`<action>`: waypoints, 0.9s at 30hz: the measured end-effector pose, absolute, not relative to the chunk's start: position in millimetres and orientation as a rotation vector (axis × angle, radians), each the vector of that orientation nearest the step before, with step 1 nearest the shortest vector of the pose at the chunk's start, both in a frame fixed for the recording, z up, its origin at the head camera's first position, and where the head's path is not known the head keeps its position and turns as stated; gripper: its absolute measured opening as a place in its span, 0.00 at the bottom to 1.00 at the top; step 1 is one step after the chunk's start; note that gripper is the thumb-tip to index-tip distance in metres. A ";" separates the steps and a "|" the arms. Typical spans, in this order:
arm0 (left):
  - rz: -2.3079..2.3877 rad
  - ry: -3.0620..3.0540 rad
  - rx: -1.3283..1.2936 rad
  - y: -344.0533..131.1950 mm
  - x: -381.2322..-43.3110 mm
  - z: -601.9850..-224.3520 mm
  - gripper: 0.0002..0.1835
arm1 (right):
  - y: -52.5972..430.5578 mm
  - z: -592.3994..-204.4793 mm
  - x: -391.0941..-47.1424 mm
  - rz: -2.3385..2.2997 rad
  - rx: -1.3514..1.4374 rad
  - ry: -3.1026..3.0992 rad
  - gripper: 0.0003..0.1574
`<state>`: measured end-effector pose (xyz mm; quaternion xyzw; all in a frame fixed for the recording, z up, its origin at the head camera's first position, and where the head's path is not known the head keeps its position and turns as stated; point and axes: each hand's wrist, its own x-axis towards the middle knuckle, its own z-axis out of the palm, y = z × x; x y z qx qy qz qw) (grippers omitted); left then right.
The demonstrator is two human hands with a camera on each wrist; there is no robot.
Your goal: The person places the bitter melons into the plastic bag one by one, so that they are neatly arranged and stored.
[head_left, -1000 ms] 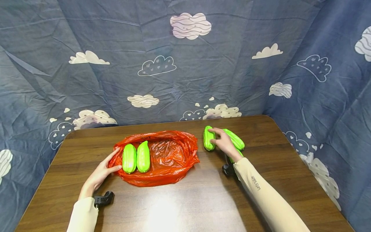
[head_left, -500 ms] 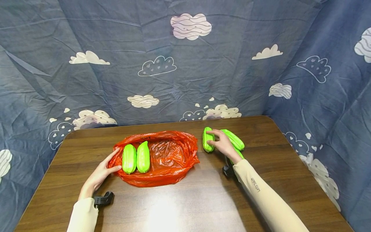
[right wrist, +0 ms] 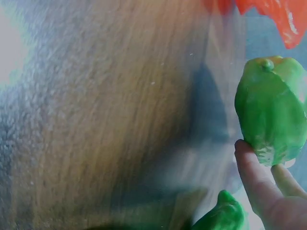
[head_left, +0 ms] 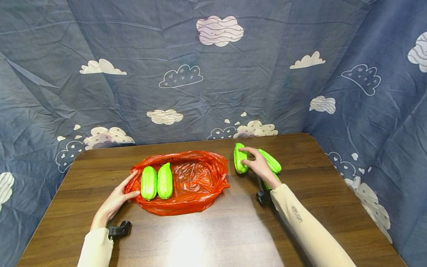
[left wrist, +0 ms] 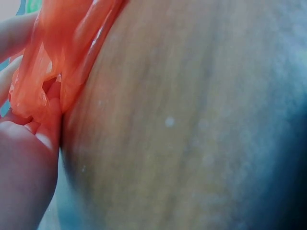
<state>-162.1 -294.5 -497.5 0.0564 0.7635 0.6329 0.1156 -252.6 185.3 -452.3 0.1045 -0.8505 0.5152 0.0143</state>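
A red plastic bag [head_left: 197,205] lies spread with its mouth up on the table, two bright green papaya-shaped fruits [head_left: 149,183] side by side in its left half. At the bag's left end my left hand [head_left: 115,200] grips the edge; in the left wrist view the crumpled film [left wrist: 72,52] passes between the fingers. To the right of the bag, my right hand [head_left: 258,165] pinches another green papaya-shaped fruit [head_left: 238,157] between thumb and fingers. The right wrist view shows that fruit [right wrist: 271,110] end-on, with fingertips against its lower side.
Beneath and behind the right hand lie more green fruits [head_left: 271,161], partly hidden by the hand and wrist. The brown wooden table [head_left: 227,237] ends at the back against a blue cloud-patterned curtain [head_left: 133,92]. Black wrist cameras [head_left: 119,229] sit on both wrists.
The right hand's fruit dips slightly toward me, then shifts back and tilts, its far end now a little higher in view. The left hand and bag stay put.
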 end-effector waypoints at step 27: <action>1.862 2.222 0.153 -294.6 -161.8 -495.6 0.41 | 174.3 -431.6 -245.8 1.968 0.420 -2.457 0.31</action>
